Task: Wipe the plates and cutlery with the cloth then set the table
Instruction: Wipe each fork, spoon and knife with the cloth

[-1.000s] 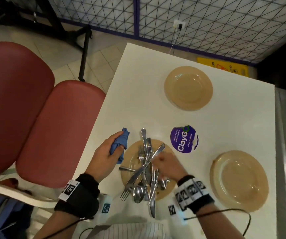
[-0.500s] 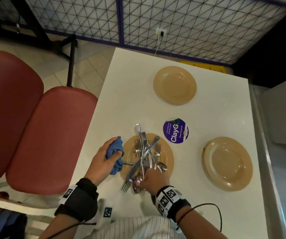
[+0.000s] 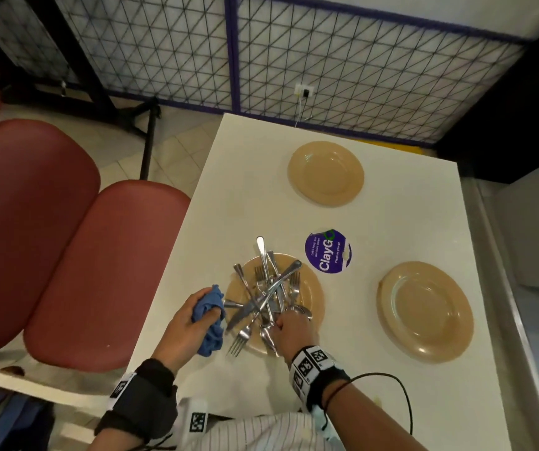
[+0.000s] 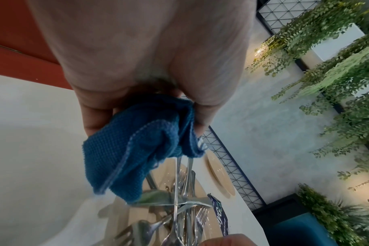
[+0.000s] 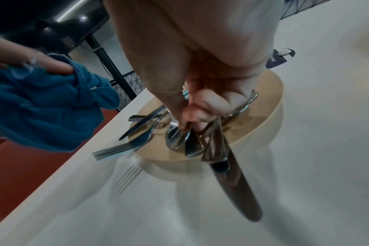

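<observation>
A tan plate [image 3: 310, 288] near the table's front left edge carries a heap of steel cutlery [image 3: 268, 288]: forks, spoons and knives crossed over one another. My right hand [image 3: 290, 330] is at the plate's near rim, its thumb and fingers curled round a bunch of cutlery [image 5: 202, 133]; a knife blade [image 5: 240, 191] points down past the hand toward the table. My left hand [image 3: 193, 323] grips a bunched blue cloth [image 3: 211, 320] just left of the plate. The same blue cloth [image 4: 137, 149] hangs from my fingers. Two more tan plates lie bare: one plate [image 3: 325, 173] far, one plate [image 3: 424, 310] right.
A round purple sticker [image 3: 328, 252] lies on the white table [image 3: 245, 196] between the plates. Red padded seats [image 3: 66, 255] stand along the table's left side. A wire-mesh partition [image 3: 326, 60] closes off the far end, and a metal ledge [image 3: 505, 320] runs along the right edge.
My right hand drew back from the middle of the cutlery heap to the plate's near rim and closed on some pieces. The left hand with the cloth stayed beside the plate.
</observation>
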